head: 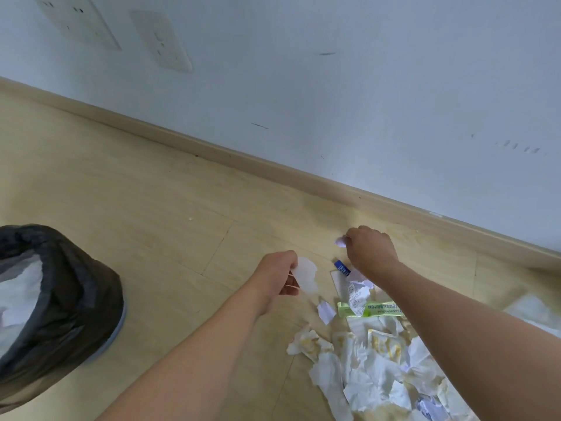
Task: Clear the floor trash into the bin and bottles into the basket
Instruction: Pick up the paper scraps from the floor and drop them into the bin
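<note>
While my left hand [280, 276] pinches a white tissue [307, 275] and my right hand [368, 250] grips a paper scrap [340, 240], the bin [60, 287] sits well left of both, nearer my left.

arms — bare, no sleeves | left hand [280, 276] — no glove | right hand [372, 250] — no glove

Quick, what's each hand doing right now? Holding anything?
Left hand: holding a white paper scrap.
Right hand: pinching a small crumpled paper bit.
</note>
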Demonstrator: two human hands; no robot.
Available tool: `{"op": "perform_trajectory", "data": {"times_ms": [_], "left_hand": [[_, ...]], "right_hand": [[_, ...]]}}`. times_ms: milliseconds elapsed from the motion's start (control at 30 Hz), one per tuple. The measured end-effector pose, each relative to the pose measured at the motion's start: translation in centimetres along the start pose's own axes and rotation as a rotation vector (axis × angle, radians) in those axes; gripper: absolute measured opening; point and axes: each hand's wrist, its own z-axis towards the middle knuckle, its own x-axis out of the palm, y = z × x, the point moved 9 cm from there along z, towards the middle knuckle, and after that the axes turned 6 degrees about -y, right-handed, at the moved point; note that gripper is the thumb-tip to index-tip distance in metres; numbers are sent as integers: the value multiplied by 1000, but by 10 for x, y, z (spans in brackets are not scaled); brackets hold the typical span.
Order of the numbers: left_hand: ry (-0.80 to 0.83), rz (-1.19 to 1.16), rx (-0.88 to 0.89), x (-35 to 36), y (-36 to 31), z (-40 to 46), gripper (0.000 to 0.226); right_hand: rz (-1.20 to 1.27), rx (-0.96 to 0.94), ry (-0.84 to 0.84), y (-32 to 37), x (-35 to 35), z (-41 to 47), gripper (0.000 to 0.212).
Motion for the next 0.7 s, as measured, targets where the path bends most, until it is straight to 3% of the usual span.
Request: {"op": "perform_trajectory", "data": {"times_ms": [233,400,533,700], "left_hand": [[-34,28,216,-75,-68,-17,5],[-125,107,364,-163,-117,-48,7],[-240,257,458,-259,-140,-83,7],[-430,302,394,-391,-104,-111,11]], "right_hand": [[362,23,-148,57,-77,-4,21],[542,-94,-136,155,-125,-26,18],[483,-235,-75,252,-143,-40,22],[522,-354,-10,386,-127,-62,22]]}}
